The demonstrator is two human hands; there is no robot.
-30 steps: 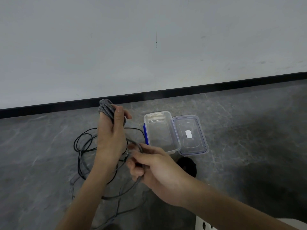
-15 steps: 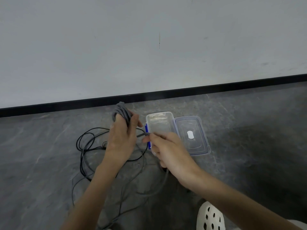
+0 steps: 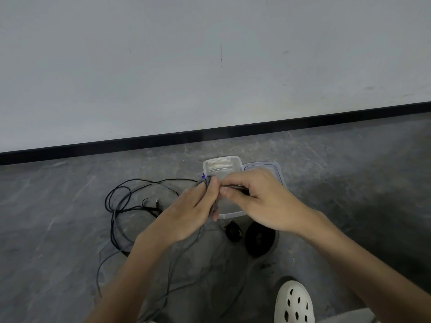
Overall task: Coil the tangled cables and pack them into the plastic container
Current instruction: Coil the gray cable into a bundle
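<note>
Grey cable (image 3: 206, 182): wound in a bundle round the fingers of our left hand, which holds it up in front of the plastic container; loose grey strands trail from it down to the floor.
Left hand (image 3: 186, 215): fingers close together and curled round the grey bundle, thumb laid against it.
Right hand (image 3: 263, 201): thumb and forefinger pinch the cable's dark end (image 3: 235, 186) just beside our left thumb; the other fingers are curled under.
Plastic container (image 3: 221, 162): clear and open, on the floor beyond our hands and partly hidden by them; we cannot tell what lies inside.
Lid (image 3: 274, 167): clear with a blue seal, flat on the floor against the container's right side.
Black cables (image 3: 116, 206): a loose tangle on the floor to the left of our hands.
Small black coil (image 3: 233, 230): on the floor just this side of the container.
Large black coil (image 3: 260, 238): right beside the small one.
Floor (image 3: 58, 229): grey, marbled.
White shoe (image 3: 293, 301): perforated, at the lower edge below our right forearm.
</note>
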